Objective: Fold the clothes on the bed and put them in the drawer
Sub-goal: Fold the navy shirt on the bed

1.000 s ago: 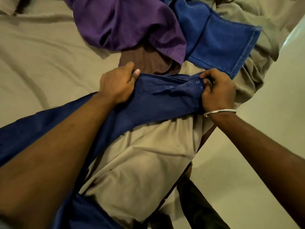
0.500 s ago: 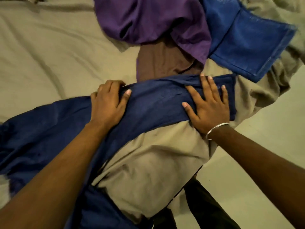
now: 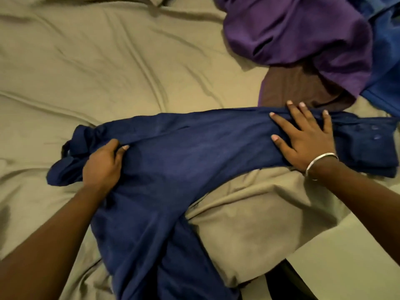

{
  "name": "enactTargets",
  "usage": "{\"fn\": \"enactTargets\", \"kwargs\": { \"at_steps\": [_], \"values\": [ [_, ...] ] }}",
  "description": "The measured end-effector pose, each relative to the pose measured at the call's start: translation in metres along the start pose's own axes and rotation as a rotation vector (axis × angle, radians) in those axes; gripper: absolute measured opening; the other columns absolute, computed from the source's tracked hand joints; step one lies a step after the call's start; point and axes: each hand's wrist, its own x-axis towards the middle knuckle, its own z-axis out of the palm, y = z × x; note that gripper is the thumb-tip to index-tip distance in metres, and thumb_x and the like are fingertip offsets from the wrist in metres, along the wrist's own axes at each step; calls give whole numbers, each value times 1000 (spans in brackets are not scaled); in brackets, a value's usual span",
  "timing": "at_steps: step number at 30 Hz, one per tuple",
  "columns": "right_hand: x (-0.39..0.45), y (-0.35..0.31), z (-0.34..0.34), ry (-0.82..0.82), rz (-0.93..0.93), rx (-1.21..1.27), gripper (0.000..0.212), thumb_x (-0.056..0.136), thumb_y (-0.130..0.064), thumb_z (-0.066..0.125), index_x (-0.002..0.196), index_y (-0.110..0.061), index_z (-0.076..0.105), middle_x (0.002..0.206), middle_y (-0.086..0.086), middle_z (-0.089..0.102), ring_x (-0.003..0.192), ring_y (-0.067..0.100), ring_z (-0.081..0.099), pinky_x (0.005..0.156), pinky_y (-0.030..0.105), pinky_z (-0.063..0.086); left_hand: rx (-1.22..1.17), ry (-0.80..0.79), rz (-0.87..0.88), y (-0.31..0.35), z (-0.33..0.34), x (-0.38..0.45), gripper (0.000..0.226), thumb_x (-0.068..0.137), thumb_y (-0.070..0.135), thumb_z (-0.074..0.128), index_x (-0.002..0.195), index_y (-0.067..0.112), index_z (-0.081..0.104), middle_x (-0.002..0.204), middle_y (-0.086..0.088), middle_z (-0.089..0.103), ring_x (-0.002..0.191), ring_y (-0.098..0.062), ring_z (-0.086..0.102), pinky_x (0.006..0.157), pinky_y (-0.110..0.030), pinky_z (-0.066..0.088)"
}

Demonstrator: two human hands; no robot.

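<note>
A navy blue shirt (image 3: 194,152) lies stretched across the beige bed sheet (image 3: 97,68), its lower part trailing toward me. My left hand (image 3: 104,165) grips a bunched fold of the shirt near its left end, fingers curled into the cloth. My right hand (image 3: 303,137), with a silver bangle at the wrist, lies flat with spread fingers pressing the shirt's right part, close to its buttoned edge (image 3: 374,131).
A purple garment (image 3: 303,35) is heaped at the upper right over a brown one (image 3: 298,89), with a brighter blue garment (image 3: 387,72) at the right edge. The bed's corner (image 3: 259,239) drops off at the lower right to a pale floor (image 3: 357,260).
My left hand slid leftward along the shirt and now grips a fold near its end. My right hand stays flat on the shirt's right part. The view shifted left.
</note>
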Motion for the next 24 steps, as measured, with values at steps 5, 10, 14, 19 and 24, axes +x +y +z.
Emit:
{"fn": "enactTargets", "kwargs": {
  "at_steps": [5,10,14,19,24],
  "values": [
    [0,2,-3,-26,73,-5,61,93,-69,19,152,-52,12,165,0,8,152,24,7,118,57,1,-12,29,81,-1,-21,38,42,102,44,42,80,9,48,69,-13,55,65,-35,52,53,-38,32],
    [0,1,2,4,145,-31,64,93,-69,21,152,-50,10,166,2,4,152,28,2,117,60,-5,144,71,110,13,-34,90,45,104,46,36,93,8,56,100,-27,63,93,-46,58,66,-41,34],
    [2,1,10,-6,164,-39,66,92,-70,17,154,-47,8,166,3,2,152,28,0,117,60,-4,150,51,97,23,-28,131,45,104,46,36,100,7,58,109,-27,62,101,-45,56,71,-41,34],
    [4,0,13,-24,180,-42,67,92,-69,14,154,-45,6,165,3,1,152,28,-2,117,59,-4,285,-105,162,12,9,137,40,104,47,33,101,11,53,106,-19,62,98,-39,57,81,-46,34],
    [4,-1,13,-36,184,-25,68,92,-68,17,155,-44,8,165,4,1,152,28,-2,117,60,-3,272,97,192,-2,9,98,43,103,50,33,113,12,52,111,-16,60,102,-39,55,90,-55,34]
  ]
}}
